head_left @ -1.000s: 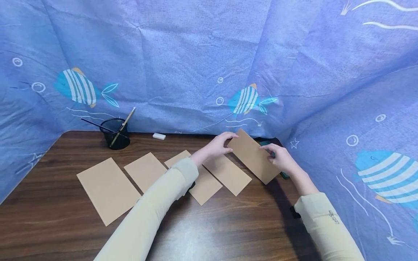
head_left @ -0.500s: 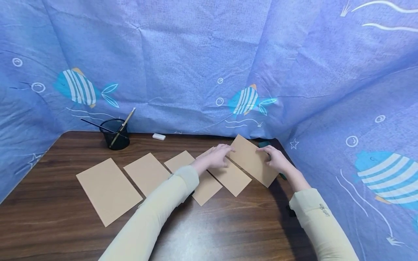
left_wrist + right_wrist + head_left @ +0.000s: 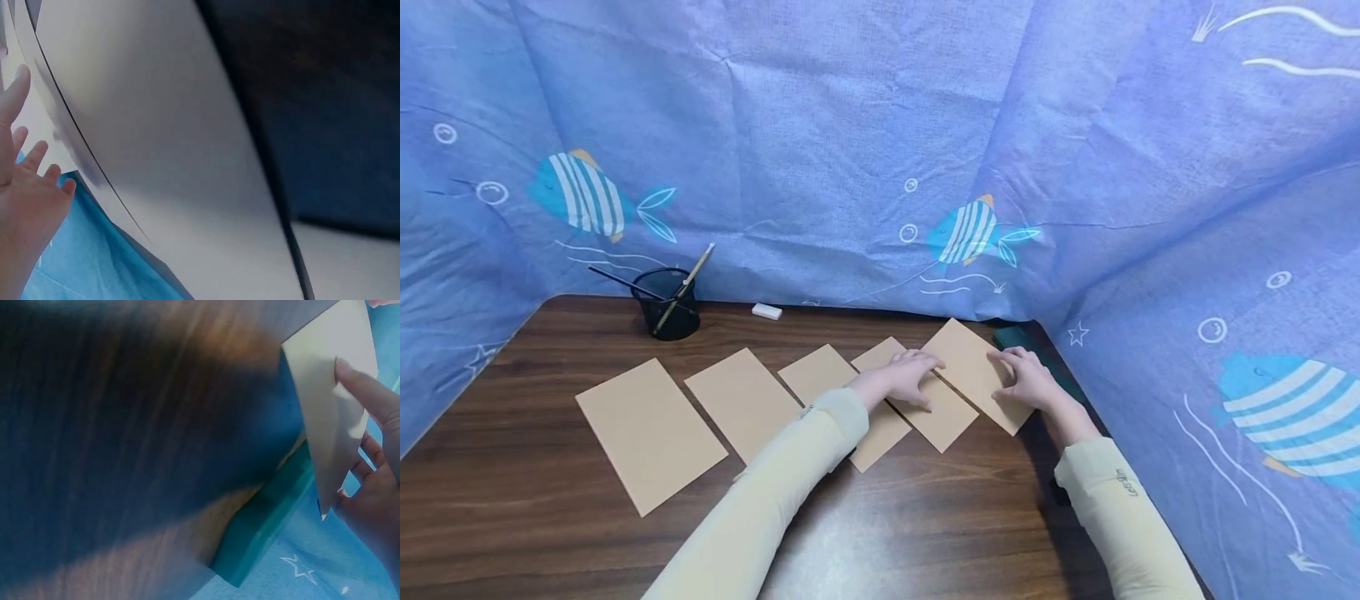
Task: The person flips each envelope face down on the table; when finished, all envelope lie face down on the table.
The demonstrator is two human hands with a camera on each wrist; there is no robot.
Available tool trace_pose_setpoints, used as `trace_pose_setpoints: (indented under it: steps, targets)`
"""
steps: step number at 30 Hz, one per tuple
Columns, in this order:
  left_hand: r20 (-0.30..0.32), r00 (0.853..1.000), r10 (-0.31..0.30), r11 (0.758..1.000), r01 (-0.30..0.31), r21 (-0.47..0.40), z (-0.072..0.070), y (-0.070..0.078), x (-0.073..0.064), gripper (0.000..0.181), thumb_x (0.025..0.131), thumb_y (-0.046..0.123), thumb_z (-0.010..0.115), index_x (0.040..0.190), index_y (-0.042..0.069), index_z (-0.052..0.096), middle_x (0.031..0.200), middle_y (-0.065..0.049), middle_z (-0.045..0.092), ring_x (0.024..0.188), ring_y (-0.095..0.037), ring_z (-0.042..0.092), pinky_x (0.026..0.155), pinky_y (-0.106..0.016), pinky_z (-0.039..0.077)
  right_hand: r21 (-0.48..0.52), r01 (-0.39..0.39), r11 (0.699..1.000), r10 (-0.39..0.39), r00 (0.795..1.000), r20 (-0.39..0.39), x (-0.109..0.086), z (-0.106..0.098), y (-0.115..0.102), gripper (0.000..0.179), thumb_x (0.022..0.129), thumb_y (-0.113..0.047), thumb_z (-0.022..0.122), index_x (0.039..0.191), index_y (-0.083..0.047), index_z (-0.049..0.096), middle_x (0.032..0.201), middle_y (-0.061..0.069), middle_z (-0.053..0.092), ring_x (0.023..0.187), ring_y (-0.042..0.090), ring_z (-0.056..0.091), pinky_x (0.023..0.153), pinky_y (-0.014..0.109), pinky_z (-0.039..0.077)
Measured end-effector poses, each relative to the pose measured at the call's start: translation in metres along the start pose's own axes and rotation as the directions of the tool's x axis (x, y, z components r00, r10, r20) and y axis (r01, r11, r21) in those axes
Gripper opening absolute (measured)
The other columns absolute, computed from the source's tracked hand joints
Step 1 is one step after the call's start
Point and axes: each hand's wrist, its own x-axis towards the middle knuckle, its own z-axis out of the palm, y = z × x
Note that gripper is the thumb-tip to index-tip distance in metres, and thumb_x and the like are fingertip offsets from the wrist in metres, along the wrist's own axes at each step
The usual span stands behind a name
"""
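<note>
Several brown rectangular cards lie in a row on the dark wooden table. My right hand [image 3: 1028,382] rests at the right edge of the rightmost card [image 3: 967,362], thumb and fingers spread apart. In the right wrist view, its thumb lies over the face of that card [image 3: 325,381], with other fingers beyond the edge. Over the second card from the right [image 3: 946,417] is my left hand [image 3: 904,377], its fingertips near the left edge of the rightmost card. The left wrist view shows the left hand [image 3: 31,200] with spread fingers; contact cannot be told.
A dark green object [image 3: 1011,337] lies at the right edge, partly behind the right hand. The black mesh cup [image 3: 670,310] with pencils stands at the back left, and a white eraser [image 3: 767,311] lies at the back. Blue fish-print cloth [image 3: 820,167] hangs behind and at the sides.
The rightmost card went from raised and tilted down to the table, at the row's right end. Both hands lowered with it; the left hand moved nearer me and its fingers are apart.
</note>
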Motion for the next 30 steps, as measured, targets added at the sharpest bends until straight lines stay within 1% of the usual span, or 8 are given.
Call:
trace_pose_setpoints:
  steps: [4, 7, 11, 16, 20, 25, 28, 30]
  targets:
    - [0.007, 1.000, -0.018, 1.000, 0.018, 0.004, 0.001, 0.002, 0.000, 0.073, 0.079, 0.036, 0.075, 0.140, 0.015, 0.041, 0.147, -0.001, 0.040, 0.140, -0.022, 0.025, 0.114, -0.045, 0.018, 0.001, -0.013, 1.000, 0.013, 1.000, 0.024, -0.001, 0.005, 0.003, 0.075, 0.068, -0.028, 0.084, 0.134, -0.011, 0.052, 0.128, 0.020, 0.048, 0.117, 0.039, 0.042, 0.082, 0.060, 0.037]
    - [0.012, 1.000, -0.028, 0.999, 0.028, 0.016, 0.003, 0.003, 0.001, 0.072, 0.080, 0.037, 0.075, 0.140, 0.015, 0.042, 0.146, -0.001, 0.041, 0.140, -0.021, 0.026, 0.114, -0.045, 0.018, 0.005, -0.012, 1.000, 0.012, 0.999, 0.043, -0.001, 0.007, 0.005, 0.074, 0.070, -0.029, 0.083, 0.134, -0.010, 0.052, 0.129, 0.022, 0.047, 0.118, 0.042, 0.042, 0.084, 0.062, 0.037]
    - [0.017, 0.999, -0.035, 0.999, 0.035, 0.017, 0.005, 0.002, 0.002, 0.072, 0.080, 0.037, 0.075, 0.140, 0.015, 0.042, 0.147, -0.001, 0.040, 0.140, -0.022, 0.026, 0.114, -0.045, 0.018, 0.045, -0.008, 0.999, 0.004, 0.995, 0.098, 0.000, 0.009, 0.009, 0.072, 0.073, -0.030, 0.080, 0.134, -0.007, 0.051, 0.131, 0.026, 0.045, 0.120, 0.045, 0.042, 0.090, 0.064, 0.036]
    - [0.024, 0.999, -0.027, 0.999, 0.027, 0.024, 0.006, 0.001, 0.003, 0.070, 0.080, 0.038, 0.074, 0.139, 0.015, 0.043, 0.146, -0.001, 0.041, 0.140, -0.022, 0.027, 0.114, -0.043, 0.018, 0.085, 0.008, 0.996, -0.021, 0.988, 0.156, 0.000, 0.010, 0.011, 0.068, 0.077, -0.029, 0.078, 0.133, -0.002, 0.051, 0.131, 0.030, 0.044, 0.121, 0.046, 0.041, 0.097, 0.060, 0.035]
    - [0.028, 0.999, -0.022, 0.999, 0.021, 0.040, 0.005, 0.001, 0.002, 0.068, 0.080, 0.037, 0.074, 0.137, 0.015, 0.045, 0.146, -0.002, 0.042, 0.140, -0.023, 0.027, 0.114, -0.043, 0.019, 0.059, 0.024, 0.998, -0.035, 0.979, 0.200, 0.002, 0.008, 0.008, 0.064, 0.079, -0.029, 0.075, 0.132, 0.000, 0.052, 0.133, 0.031, 0.043, 0.123, 0.048, 0.039, 0.099, 0.060, 0.034]
    - [0.037, 0.999, -0.016, 0.999, 0.015, 0.042, 0.002, 0.003, -0.001, 0.069, 0.081, 0.038, 0.073, 0.140, 0.016, 0.043, 0.148, -0.001, 0.040, 0.142, -0.024, 0.022, 0.115, -0.045, 0.016, 0.022, 0.025, 0.999, -0.029, 0.970, 0.243, 0.002, 0.004, 0.004, 0.063, 0.080, -0.029, 0.074, 0.131, 0.001, 0.052, 0.134, 0.030, 0.044, 0.125, 0.049, 0.038, 0.101, 0.060, 0.033]
    - [0.038, 0.999, 0.005, 0.999, -0.007, 0.041, -0.002, 0.007, -0.003, 0.071, 0.083, 0.038, 0.071, 0.142, 0.016, 0.039, 0.149, -0.002, 0.037, 0.143, -0.026, 0.020, 0.115, -0.048, 0.015, 0.006, 0.029, 1.000, -0.029, 0.969, 0.244, 0.002, 0.002, 0.002, 0.063, 0.081, -0.027, 0.074, 0.132, 0.001, 0.051, 0.136, 0.031, 0.041, 0.126, 0.050, 0.036, 0.101, 0.061, 0.032]
    - [0.021, 1.000, 0.015, 0.999, -0.016, 0.046, -0.006, 0.009, -0.006, 0.071, 0.083, 0.038, 0.070, 0.143, 0.016, 0.038, 0.150, -0.002, 0.036, 0.143, -0.027, 0.021, 0.114, -0.050, 0.016, 0.000, 0.041, 0.999, -0.040, 0.975, 0.220, 0.002, 0.001, 0.000, 0.061, 0.082, -0.025, 0.073, 0.133, 0.002, 0.051, 0.139, 0.031, 0.038, 0.127, 0.050, 0.033, 0.101, 0.061, 0.031]
